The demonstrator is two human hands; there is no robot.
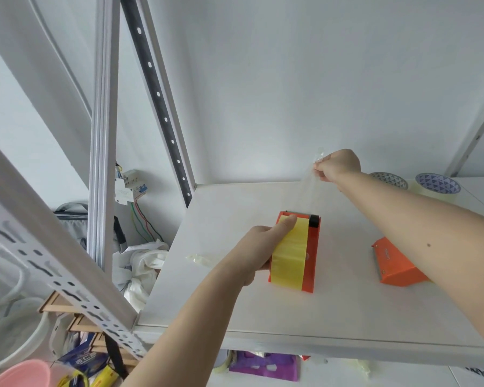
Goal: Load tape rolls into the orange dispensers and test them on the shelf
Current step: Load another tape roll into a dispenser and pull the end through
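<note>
— Where does the loaded orange dispenser [296, 251] sit?

— On the white shelf [333, 311], near its middle, standing on its base. Its long axis runs from the near edge of the shelf toward the back wall, and the black cutter end [314, 220] points away from the person.

— How does it look?

— Orange side walls, with a broad yellow tape roll [291, 255] filling the gap between them (the roll's face shows faint crosswise ridges). A clear strip of tape [309, 177] rises from the cutter end, up and back toward the wall.

— And the hands?

— The left hand [259, 248] wraps the dispenser's left side, its thumb lying along the top of the roll and its fingers out of sight beyond the orange wall. The right hand [337, 166] is raised above the back of the shelf, fingertips pressed together, pinching the free end of the clear strip.

— Anything else on the shelf?

— A second orange dispenser [397, 266] lies to the right, partly hidden by the right forearm; whether it holds tape cannot be told. Two spare tape rolls [437, 185] with patterned cores rest at the far right corner, and a crumpled scrap of tape [199, 259] lies left of the loaded dispenser, apart from it.
</note>
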